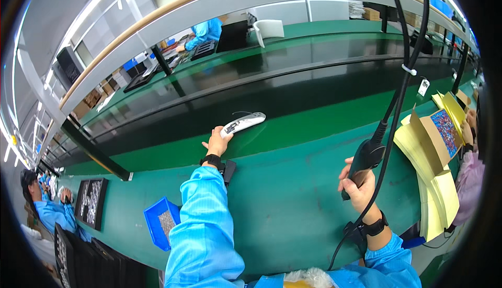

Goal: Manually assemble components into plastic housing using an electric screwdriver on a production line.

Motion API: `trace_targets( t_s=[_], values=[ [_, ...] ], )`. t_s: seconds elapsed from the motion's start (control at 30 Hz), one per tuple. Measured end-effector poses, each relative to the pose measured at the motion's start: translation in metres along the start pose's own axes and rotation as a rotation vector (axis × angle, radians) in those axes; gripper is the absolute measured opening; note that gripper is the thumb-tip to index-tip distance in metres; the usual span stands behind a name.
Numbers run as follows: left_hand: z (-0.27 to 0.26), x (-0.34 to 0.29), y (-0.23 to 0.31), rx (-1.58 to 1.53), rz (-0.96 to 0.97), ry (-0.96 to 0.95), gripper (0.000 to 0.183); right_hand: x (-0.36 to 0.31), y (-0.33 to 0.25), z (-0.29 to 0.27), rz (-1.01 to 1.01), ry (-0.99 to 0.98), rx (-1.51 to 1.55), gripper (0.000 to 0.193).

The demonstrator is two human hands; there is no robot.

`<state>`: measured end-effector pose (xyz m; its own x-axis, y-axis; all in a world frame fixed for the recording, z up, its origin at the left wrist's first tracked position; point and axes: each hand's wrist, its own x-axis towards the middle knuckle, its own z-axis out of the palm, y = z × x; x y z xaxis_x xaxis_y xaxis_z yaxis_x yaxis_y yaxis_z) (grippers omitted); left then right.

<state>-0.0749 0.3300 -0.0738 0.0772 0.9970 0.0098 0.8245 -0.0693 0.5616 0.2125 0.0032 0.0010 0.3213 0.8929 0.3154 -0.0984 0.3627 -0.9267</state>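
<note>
L hand [216,144] & R hand [361,188]: both bare, blk strap on each wrist. L strap [212,160] = wide dk. band, w/ small blk box-like unit [229,172] at its side. R strap [375,227] similar, also w/ a blk unit [355,234], exact shape unclear. L sleeve [204,230]: long, bright lt.-blue, slight sheen, lots of creases, gathered nr. the strap. R sleeve [389,267]: same blue, wrinkled, ends further up, so some forearm shows betw. cuff & strap.
</note>
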Motion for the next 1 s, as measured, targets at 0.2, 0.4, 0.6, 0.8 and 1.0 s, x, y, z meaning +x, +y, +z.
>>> trace_targets(
  t_s=[0.2, 0.4, 0.6, 0.8, 1.0],
  values=[
    [-0.016, -0.026, 0.038, 0.112, 0.096, 0.111, 0.070, 0.000, -0.003, 0.008, 0.001, 0.006, -0.032, 0.040],
    [-0.087, -0.075, 0.093, -0.191, 0.654, 0.347, 0.063, 0.006, 0.008, 0.012, -0.008, -0.058, 0.018, 0.042],
    [-0.244, -0.236, 0.179, -0.414, 1.404, 0.790, 0.037, 0.008, 0.012, 0.003, -0.186, -0.086, -0.290, 0.063],
    [-0.293, -0.320, 0.116, -0.208, 1.325, 0.930, 0.049, 0.013, -0.009, 0.012, -0.364, 0.065, -0.267, 0.068],
    [-0.371, -0.427, -0.121, -0.115, 1.381, 1.037, 0.062, -0.001, -0.036, -0.005, -0.342, 0.084, -0.284, 0.058]
  ],
)
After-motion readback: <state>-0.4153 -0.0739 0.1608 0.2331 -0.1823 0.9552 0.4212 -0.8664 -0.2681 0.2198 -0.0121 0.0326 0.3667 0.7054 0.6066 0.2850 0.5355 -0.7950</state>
